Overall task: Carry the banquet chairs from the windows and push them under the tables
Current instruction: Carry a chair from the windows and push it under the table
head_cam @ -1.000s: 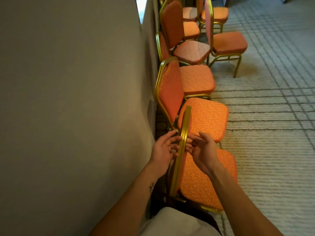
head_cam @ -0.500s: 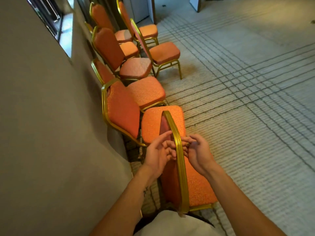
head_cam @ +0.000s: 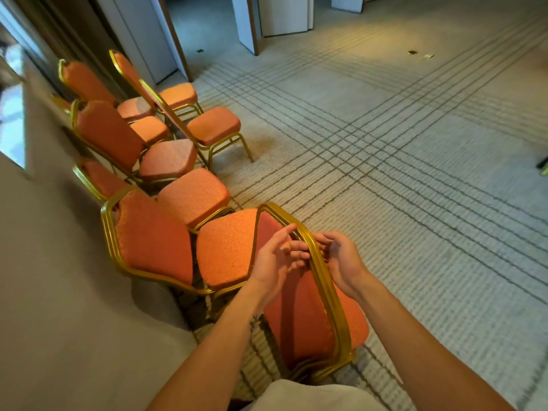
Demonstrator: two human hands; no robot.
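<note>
An orange banquet chair (head_cam: 308, 318) with a gold metal frame stands right in front of me, its back edge-on to me. My left hand (head_cam: 274, 258) holds the top of the chair back from the left, thumb lying along the gold rail. From the right, my right hand (head_cam: 339, 259) grips the same rail with curled fingers. Several matching chairs (head_cam: 154, 241) stand in a row along the wall on my left, running away towards the window (head_cam: 12, 123). No table is in view.
A plain grey wall (head_cam: 59, 292) fills the left side. Wide striped carpet (head_cam: 415, 203) stretches to the right and ahead. One chair (head_cam: 213, 126) stands out from the row. White partition panels (head_cam: 284, 13) and a doorway are at the far end.
My view has swung right, away from the wall and towards the room. The held chair has turned with my hands and its back now shows more of its left face.
</note>
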